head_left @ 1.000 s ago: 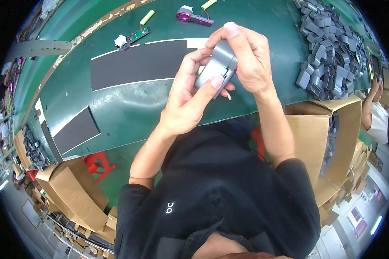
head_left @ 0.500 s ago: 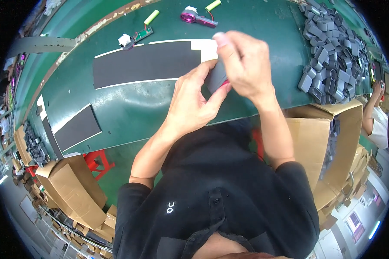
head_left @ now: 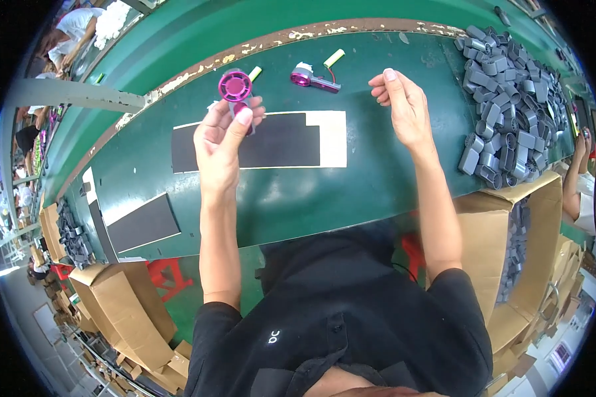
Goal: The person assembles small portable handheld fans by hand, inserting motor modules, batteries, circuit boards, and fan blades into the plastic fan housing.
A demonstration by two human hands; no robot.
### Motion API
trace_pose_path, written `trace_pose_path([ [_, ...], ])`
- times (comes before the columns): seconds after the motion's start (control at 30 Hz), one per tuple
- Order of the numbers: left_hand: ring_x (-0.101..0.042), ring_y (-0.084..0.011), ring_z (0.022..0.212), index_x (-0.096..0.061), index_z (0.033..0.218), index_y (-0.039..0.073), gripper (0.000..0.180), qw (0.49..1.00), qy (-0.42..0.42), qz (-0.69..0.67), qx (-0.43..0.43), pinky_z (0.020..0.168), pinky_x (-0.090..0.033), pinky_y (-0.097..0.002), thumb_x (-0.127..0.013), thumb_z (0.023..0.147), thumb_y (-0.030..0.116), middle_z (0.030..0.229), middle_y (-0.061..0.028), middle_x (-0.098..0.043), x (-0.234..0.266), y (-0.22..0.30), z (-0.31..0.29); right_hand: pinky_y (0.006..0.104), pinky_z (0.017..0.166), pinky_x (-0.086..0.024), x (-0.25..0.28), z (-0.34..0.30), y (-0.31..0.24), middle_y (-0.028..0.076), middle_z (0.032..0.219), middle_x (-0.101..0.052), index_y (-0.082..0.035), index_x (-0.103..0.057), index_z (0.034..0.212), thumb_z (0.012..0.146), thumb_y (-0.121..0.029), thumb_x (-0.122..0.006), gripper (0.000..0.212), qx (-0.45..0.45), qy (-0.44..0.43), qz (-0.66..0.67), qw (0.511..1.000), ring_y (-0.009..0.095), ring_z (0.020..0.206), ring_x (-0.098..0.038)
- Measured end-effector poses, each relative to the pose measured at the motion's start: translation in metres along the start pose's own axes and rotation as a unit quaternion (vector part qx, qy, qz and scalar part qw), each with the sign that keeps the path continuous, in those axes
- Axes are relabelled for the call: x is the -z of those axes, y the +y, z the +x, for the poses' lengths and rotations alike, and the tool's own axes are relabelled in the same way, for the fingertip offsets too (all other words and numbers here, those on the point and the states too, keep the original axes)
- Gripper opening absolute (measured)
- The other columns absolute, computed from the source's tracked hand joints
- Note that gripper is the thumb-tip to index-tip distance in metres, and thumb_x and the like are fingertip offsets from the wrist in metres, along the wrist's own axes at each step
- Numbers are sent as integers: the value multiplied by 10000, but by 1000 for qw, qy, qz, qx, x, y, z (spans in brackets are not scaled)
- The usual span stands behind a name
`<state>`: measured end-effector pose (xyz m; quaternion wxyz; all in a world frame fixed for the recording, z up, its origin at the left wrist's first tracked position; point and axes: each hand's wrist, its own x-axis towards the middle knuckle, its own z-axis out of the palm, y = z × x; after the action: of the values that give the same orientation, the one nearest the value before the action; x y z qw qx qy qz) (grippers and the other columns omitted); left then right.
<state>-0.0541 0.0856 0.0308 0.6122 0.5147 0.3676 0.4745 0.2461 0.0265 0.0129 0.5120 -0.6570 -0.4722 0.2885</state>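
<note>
The fingers (head_left: 258, 111) of the left hand (head_left: 218, 142) are clamped on the handle of a small fan (head_left: 236, 87), with the thumb in front; the round purple head of this fan stands up above the hand, and the fan is held over the surface (head_left: 271, 208). The right hand (head_left: 409, 112) is raised well apart from it, with its fingers bent loosely and the thumb pointing up, a little away from them. Just behind the held fan, a green battery (head_left: 255, 73) can be seen in part. Under the left hand lies a long black sheet (head_left: 281, 142) with a pale edge, and a white piece (head_left: 336, 139) shows at its right end. Between the two hands, but farther back, a second fan (head_left: 316, 81) lies on its side, joined by a red wire to another green battery (head_left: 334, 59). At the right there is a big pile of grey hollow parts (head_left: 510, 109), and near its front stands a cardboard box (head_left: 478, 255) with more grey parts inside. On the left part of the surface are a smaller black sheet (head_left: 144, 225) and a narrow black strip (head_left: 102, 228); below them stand another cardboard box (head_left: 122, 317) and a red stool (head_left: 169, 278).
</note>
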Motion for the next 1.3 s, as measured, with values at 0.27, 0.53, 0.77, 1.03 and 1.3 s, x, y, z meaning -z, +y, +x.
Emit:
trace_pose_path([
  [0.27, -722, -233, 1038, -593, 1318, -75, 433, 1000, -10, 4, -8, 953, -570, -357, -723, 972, 150, 1171, -201, -728, 0, 3, 28, 305, 650, -473, -14, 21, 1, 78, 793, -670, 5, -688, 953, 1007, -286, -638, 299, -16, -49, -60, 997, 137, 724, -601],
  [0.53, -721, -232, 1029, -600, 1314, -71, 421, 1000, -18, -15, 0, 937, -571, -350, -728, 966, 128, 1174, -193, -726, -9, 2, 35, 354, 687, -532, -39, 42, -8, 107, 870, -671, 7, -692, 961, 937, -173, -687, 182, 84, -89, -122, 985, 219, 743, -668],
  [0.77, -713, -222, 1034, -589, 1316, -73, 448, 999, -21, -21, 22, 946, -565, -349, -749, 957, 143, 1191, -196, -714, -17, 10, 31, 346, 697, -533, -49, 37, -19, 105, 880, -667, 3, -691, 972, 942, -158, -678, 164, 89, -107, -94, 986, 203, 756, -661],
  [1.03, -721, -255, 1031, -611, 1254, -56, 315, 995, 3, -97, 29, 929, -593, -361, -654, 1023, 152, 1177, -206, -714, -6, 7, 58, 352, 715, -539, -36, 55, 10, 101, 925, -666, -16, -675, 1066, 918, -183, -701, 224, 63, -47, -123, 989, 209, 781, -655],
  [1.3, -621, -265, 886, -441, 1415, -139, 561, 893, -159, -392, 152, 775, -566, -344, -461, 1072, 305, 1142, -230, -622, 18, -5, 116, 409, 761, -539, -45, 62, 48, 120, 1025, -646, -68, -623, 1251, 899, -184, -709, 381, 122, 28, -196, 973, 286, 845, -657],
])
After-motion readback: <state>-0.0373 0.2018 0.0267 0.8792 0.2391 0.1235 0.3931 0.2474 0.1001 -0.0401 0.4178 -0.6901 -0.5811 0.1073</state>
